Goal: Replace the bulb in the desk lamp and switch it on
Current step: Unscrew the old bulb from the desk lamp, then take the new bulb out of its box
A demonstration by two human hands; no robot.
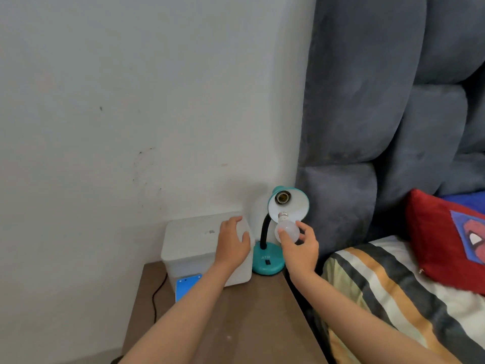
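Observation:
A teal desk lamp (pixel 268 264) stands at the back right corner of the brown bedside table (pixel 249 316). Its shade (pixel 295 203) tilts toward me and the socket (pixel 282 197) inside is empty. My right hand (pixel 301 248) grips a white bulb (pixel 287 231) just below the shade's rim, screw base pointing up toward the shade. My left hand (pixel 232 243) rests with fingers spread on the top right of a white box (pixel 191 243) beside the lamp. A black rocker switch (pixel 267 262) sits on the lamp's base.
A blue card (pixel 186 286) leans on the white box's front. A black cable (pixel 157 292) runs down the table's left side. The white wall is behind; a grey padded headboard (pixel 367 114), striped bedding (pixel 393 298) and a red cushion (pixel 451 237) lie to the right.

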